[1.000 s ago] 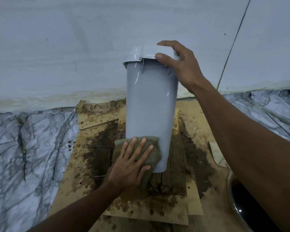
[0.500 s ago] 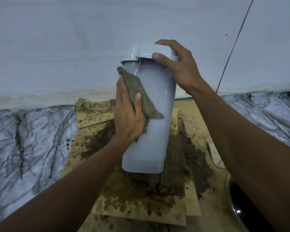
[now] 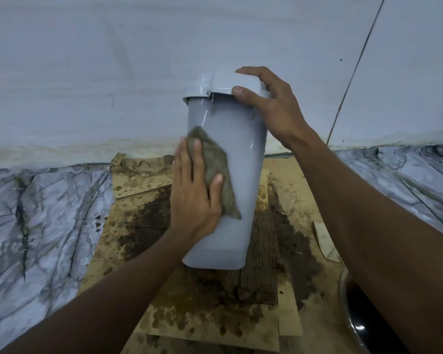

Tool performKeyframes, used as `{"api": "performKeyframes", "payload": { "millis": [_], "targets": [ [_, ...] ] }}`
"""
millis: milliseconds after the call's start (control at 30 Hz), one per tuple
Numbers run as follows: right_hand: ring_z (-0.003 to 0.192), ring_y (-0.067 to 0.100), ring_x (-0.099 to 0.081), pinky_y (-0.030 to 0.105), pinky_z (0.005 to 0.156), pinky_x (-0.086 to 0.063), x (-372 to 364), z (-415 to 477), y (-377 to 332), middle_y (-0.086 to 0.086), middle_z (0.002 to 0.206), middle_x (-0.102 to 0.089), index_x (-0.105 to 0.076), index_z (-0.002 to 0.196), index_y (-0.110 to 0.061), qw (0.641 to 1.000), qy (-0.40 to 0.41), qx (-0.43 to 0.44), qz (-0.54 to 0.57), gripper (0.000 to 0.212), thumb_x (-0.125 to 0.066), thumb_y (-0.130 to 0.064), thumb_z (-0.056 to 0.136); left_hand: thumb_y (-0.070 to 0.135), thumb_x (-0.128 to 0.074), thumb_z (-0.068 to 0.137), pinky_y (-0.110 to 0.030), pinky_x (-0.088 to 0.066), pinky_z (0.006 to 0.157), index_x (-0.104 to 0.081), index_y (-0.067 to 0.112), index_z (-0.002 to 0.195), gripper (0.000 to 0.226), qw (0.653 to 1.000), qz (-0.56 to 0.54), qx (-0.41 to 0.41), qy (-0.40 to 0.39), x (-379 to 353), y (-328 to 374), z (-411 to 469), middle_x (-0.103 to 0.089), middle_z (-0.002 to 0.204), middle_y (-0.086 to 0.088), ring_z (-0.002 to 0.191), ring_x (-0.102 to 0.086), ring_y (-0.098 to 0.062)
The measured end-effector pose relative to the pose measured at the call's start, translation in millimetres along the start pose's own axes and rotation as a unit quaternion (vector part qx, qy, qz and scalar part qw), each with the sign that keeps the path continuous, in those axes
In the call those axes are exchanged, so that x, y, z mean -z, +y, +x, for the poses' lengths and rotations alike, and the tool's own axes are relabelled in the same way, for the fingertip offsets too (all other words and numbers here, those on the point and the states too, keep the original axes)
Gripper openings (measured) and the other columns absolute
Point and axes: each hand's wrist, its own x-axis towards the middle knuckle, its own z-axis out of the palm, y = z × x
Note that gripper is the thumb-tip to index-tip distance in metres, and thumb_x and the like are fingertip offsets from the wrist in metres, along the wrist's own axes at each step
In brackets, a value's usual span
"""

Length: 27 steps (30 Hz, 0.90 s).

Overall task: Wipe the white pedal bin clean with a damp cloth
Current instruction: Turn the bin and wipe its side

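The bin point(image 3: 225, 175) stood upright at the centre of the view, on soggy stained cardboard point(image 3: 189, 315) laid over a marble floor point(image 3: 36, 226), with a pale wall point(image 3: 113, 60) behind it at twelve o'clock. The right hand point(image 3: 271, 108) was clamped over the lid point(image 3: 223, 84), fingers curled across the top and thumb on the front edge, steadying it. The left hand point(image 3: 193, 192) lay flat with fingers stretched out, pressing a grey-brown cloth point(image 3: 215, 172) against the bin's left front face, about mid-height.

The job looked to be midway. The front face showed glossy and unmarked, but whether it had all been wiped was not clear; the lid, the right side and the back probably remained, and the pedal was not in view.

A dark round container point(image 3: 368, 328) sat at five o'clock, close to the right forearm. Nothing blocked the cloth's path; the wet, dirty cardboard under the base could soil the bottom edge again.
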Motion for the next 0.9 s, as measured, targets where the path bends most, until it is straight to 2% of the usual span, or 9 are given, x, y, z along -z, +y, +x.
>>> {"api": "performKeyframes", "payload": {
  "millis": [100, 267, 367, 500, 567, 733, 900],
  "targets": [
    [0.120, 0.013, -0.059, 0.020, 0.089, -0.050, -1.4, 0.4, 0.5, -0.004, 0.128, -0.065, -0.067, 0.119, -0.023, 1.000, -0.003, 0.010, -0.012, 0.037, -0.074, -0.036, 0.085, 0.045, -0.031, 0.105, -0.051, -0.023, 0.123, 0.001, 0.018, 0.161, 0.070, 0.997, -0.038, 0.056, 0.024, 8.7, 11.9, 44.4, -0.001, 0.170, -0.004, 0.156, -0.006, -0.021],
    [0.119, 0.014, -0.059, 0.019, 0.089, -0.050, -2.5, 1.2, 1.5, -0.003, 0.127, -0.065, -0.067, 0.118, -0.023, 1.000, 0.002, 0.017, -0.016, 0.037, -0.074, -0.037, 0.085, 0.044, -0.030, 0.104, -0.047, -0.018, 0.125, 0.002, 0.018, 0.161, 0.070, 0.990, -0.075, 0.114, 0.027, 11.0, 23.1, 67.8, -0.001, 0.170, -0.002, 0.156, -0.004, -0.018],
    [0.119, 0.015, -0.059, 0.029, 0.096, -0.051, -4.3, 0.8, 3.5, -0.003, 0.127, -0.065, -0.067, 0.117, -0.024, 1.000, -0.002, 0.023, -0.021, 0.038, -0.074, -0.040, 0.083, 0.034, -0.032, 0.106, -0.047, -0.013, 0.126, -0.004, 0.008, 0.160, 0.066, 0.995, -0.037, 0.070, 0.062, 6.9, 26.8, 60.4, -0.002, 0.169, -0.010, 0.156, -0.002, -0.023],
    [0.120, 0.017, -0.058, 0.028, 0.092, -0.053, -2.9, -1.2, 3.3, -0.001, 0.128, -0.063, -0.067, 0.117, -0.025, 1.000, -0.004, 0.022, -0.021, 0.035, -0.073, -0.039, 0.085, 0.030, -0.032, 0.107, -0.050, -0.011, 0.125, -0.009, -0.001, 0.158, 0.064, 0.996, 0.064, -0.006, 0.063, -1.1, 28.3, 49.5, -0.005, 0.168, -0.020, 0.156, -0.001, -0.030],
    [0.120, 0.016, -0.058, 0.032, 0.096, -0.053, -1.6, -1.9, 3.6, -0.001, 0.129, -0.063, -0.067, 0.118, -0.025, 0.999, -0.003, 0.019, -0.026, 0.036, -0.073, -0.039, 0.086, 0.031, -0.032, 0.107, -0.051, -0.011, 0.125, -0.011, -0.004, 0.157, 0.065, 0.994, 0.097, -0.021, 0.056, -3.2, 27.3, 42.9, -0.006, 0.167, -0.022, 0.156, -0.001, -0.033],
    [0.118, 0.015, -0.059, 0.036, 0.101, -0.051, -5.0, -4.2, 0.8, -0.001, 0.128, -0.063, -0.067, 0.116, -0.026, 1.000, 0.006, 0.018, -0.023, 0.037, -0.073, -0.041, 0.083, 0.036, -0.025, 0.106, -0.051, -0.005, 0.126, -0.013, 0.001, 0.159, 0.065, 0.966, 0.220, -0.138, -0.010, -9.0, 17.5, 16.5, -0.008, 0.167, -0.020, 0.156, -0.003, -0.033],
    [0.123, 0.016, -0.053, 0.038, 0.103, -0.047, -17.2, -5.9, -2.5, -0.009, 0.127, -0.062, -0.065, 0.115, -0.034, 0.998, 0.013, 0.027, -0.056, 0.040, -0.071, -0.051, 0.080, 0.037, -0.026, 0.107, -0.051, -0.003, 0.126, -0.012, 0.006, 0.160, 0.063, 0.967, 0.211, -0.144, -0.013, -3.8, 30.8, 33.3, -0.003, 0.167, -0.016, 0.156, -0.001, -0.031]
  ]
}}
